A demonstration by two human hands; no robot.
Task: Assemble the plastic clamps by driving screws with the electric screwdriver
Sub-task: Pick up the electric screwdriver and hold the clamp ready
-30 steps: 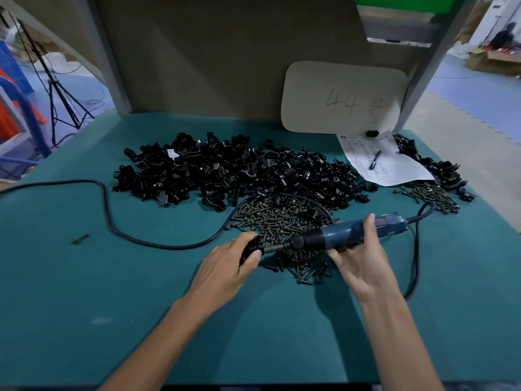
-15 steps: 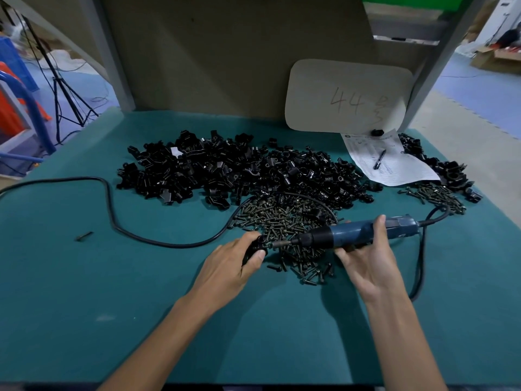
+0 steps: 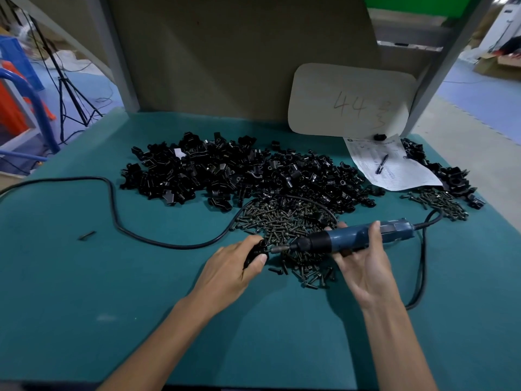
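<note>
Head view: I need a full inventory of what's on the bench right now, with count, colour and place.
table: one, teal top, under everything
clamp parts: large heap, black, mid-table; smaller heap at far right
screws: big pile, dark, just in front of the large heap; smaller pile at right
loose screw: one, dark, alone at left
power cord: one, black, looping across the left side
paper sheet: one, white, back right
pen: one, dark, on the sheet
card: one, beige, marked 44, against the back panel
electric screwdriver: one, blue, bit pointing left at the clamp
clamp: one, black, in the left hand
left hand: grips the clamp
right hand: holds the screwdriver
</note>
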